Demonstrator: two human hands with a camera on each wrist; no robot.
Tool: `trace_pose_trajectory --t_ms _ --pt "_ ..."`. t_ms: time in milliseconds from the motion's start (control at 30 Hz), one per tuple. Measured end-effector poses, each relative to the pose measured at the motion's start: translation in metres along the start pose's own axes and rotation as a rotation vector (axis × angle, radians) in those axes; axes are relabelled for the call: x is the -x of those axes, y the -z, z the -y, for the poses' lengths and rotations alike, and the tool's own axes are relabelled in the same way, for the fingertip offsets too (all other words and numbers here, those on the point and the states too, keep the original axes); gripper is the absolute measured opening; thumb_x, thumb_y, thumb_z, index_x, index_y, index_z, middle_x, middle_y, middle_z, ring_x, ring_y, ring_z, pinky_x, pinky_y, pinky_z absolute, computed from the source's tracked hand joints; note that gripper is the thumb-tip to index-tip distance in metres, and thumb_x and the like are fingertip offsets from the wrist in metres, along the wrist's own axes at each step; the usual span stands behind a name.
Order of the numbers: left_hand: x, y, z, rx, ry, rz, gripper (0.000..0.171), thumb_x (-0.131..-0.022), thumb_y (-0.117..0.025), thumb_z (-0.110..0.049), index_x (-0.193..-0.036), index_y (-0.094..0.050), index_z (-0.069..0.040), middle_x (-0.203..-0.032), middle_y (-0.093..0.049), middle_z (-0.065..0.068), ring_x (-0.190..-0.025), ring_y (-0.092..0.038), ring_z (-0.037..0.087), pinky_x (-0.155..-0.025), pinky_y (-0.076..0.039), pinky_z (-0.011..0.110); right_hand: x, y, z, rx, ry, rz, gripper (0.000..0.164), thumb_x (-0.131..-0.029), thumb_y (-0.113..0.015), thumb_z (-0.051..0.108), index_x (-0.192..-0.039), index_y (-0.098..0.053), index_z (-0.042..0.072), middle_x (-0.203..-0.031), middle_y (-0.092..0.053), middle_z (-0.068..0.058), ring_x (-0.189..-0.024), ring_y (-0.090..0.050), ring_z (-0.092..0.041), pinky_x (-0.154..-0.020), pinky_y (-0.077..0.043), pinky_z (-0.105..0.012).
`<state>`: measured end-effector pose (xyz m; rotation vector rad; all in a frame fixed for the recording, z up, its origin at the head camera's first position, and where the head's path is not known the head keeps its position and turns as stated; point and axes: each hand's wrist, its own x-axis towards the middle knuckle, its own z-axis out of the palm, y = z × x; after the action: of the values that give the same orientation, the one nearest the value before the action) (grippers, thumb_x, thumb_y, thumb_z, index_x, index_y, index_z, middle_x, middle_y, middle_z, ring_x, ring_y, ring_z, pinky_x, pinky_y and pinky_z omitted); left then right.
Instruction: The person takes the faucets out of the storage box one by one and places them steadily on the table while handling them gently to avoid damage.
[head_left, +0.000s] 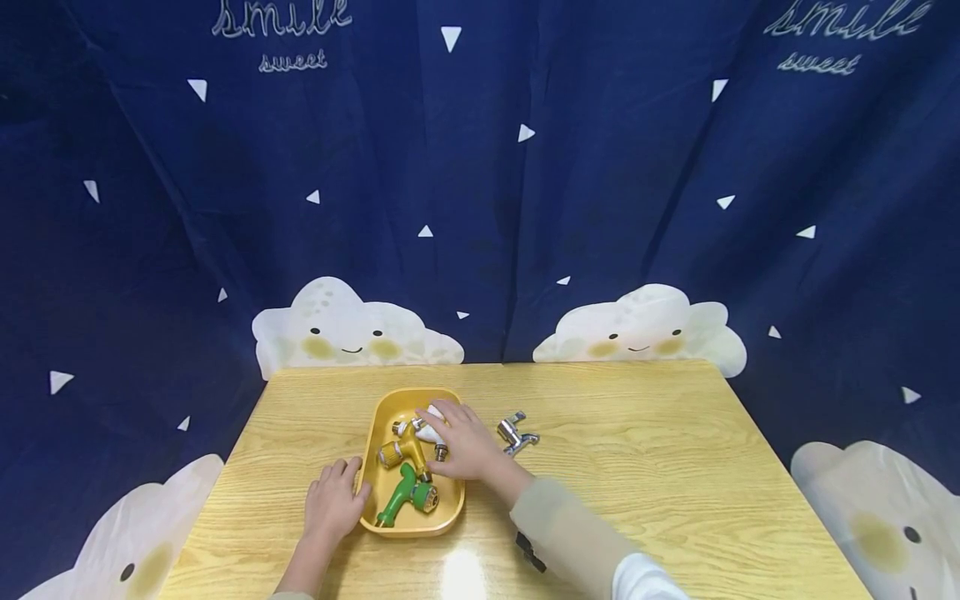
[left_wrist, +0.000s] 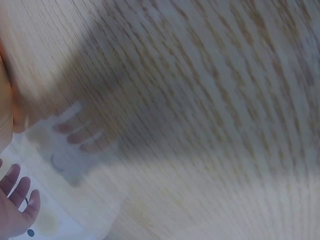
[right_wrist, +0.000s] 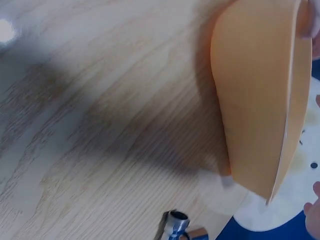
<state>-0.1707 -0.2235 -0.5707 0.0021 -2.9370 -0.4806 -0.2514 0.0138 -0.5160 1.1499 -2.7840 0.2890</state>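
Backdrop: navy curtain [head_left: 480, 200] with white triangles and smiling clouds, behind a wood-grained table [head_left: 675, 467]
White tap [head_left: 429, 434]: in the tray, toward its far right corner, partly covered by fingers
Right hand [head_left: 467, 447]: reaches over the tray's right rim, fingers apart above the white tap; whether they pinch it, cannot tell
Yellow tap [head_left: 410, 445]: in the tray, just left of the white one
Green tap [head_left: 406, 490]: nearest the person, in the same tray
Yellow tray [head_left: 452, 518]: on the table, between both hands
Left hand [head_left: 334, 502]: beside the tray's left rim, fingers slightly spread, loosely bent
Chrome tap [head_left: 510, 432]: on the table, right of the tray
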Motion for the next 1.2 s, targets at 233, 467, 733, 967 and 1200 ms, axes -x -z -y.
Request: trace_pose_trajectory --t_ms 233,467,733,967,1200 --pt "0.0 -0.001 0.0 -0.009 -0.009 -0.012 0.042 -0.085 -0.053 -0.028 -0.122 -0.053 -0.006 -0.109 -0.055 0.016 -0.098 -0.05 0.033 -0.072 -0.042 0.048 -0.002 -0.008 0.016 0.075 0.145 0.076 0.085 -0.076 -0.064 0.052 -0.145 -0.025 0.022 -0.147 -0.027 -0.01 -0.134 -0.026 -0.028 -0.108 -0.022 -0.044" --pt "0.0 -0.001 0.001 -0.016 -0.019 -0.021 0.042 -0.086 -0.053 -0.028 -0.122 -0.053 -0.006 -0.108 -0.056 0.016 -0.097 -0.051 0.033 -0.072 -0.043 0.048 0.001 -0.017 0.026 0.119 0.218 0.171 0.082 -0.075 -0.065 0.049 -0.143 -0.028 0.024 -0.148 -0.026 -0.008 -0.133 -0.028 -0.025 -0.107 -0.025 -0.042" --pt "0.0 -0.001 0.001 -0.011 -0.018 -0.011 0.042 -0.085 -0.054 -0.027 -0.121 -0.053 -0.006 -0.109 -0.056 0.016 -0.097 -0.051 0.034 -0.073 -0.043 0.049 0.0 -0.027 0.036 0.22 0.277 0.254 0.086 -0.072 -0.069 0.05 -0.144 -0.027 0.029 -0.147 -0.028 -0.001 -0.134 -0.027 -0.019 -0.108 -0.023 -0.039" --pt "-0.001 -0.001 0.002 -0.017 -0.013 0.007 0.043 -0.086 -0.053 -0.028 -0.123 -0.052 -0.005 -0.112 -0.055 0.018 -0.101 -0.05 0.035 -0.077 -0.042 0.052 0.0 -0.03 0.045 0.246 0.257 0.368 0.087 -0.07 -0.074 0.041 -0.143 -0.025 0.036 -0.148 -0.025 0.006 -0.135 -0.024 -0.015 -0.107 -0.026 -0.037" --pt "-0.001 -0.001 0.002 -0.015 -0.014 -0.001 0.042 -0.086 -0.054 -0.027 -0.122 -0.053 -0.006 -0.109 -0.055 0.017 -0.099 -0.05 0.034 -0.075 -0.043 0.051 0.003 -0.033 0.053 0.288 0.279 0.398 0.08 -0.074 -0.072 0.027 -0.141 -0.029 0.036 -0.147 -0.028 0.01 -0.134 -0.026 -0.011 -0.106 -0.027 -0.034"
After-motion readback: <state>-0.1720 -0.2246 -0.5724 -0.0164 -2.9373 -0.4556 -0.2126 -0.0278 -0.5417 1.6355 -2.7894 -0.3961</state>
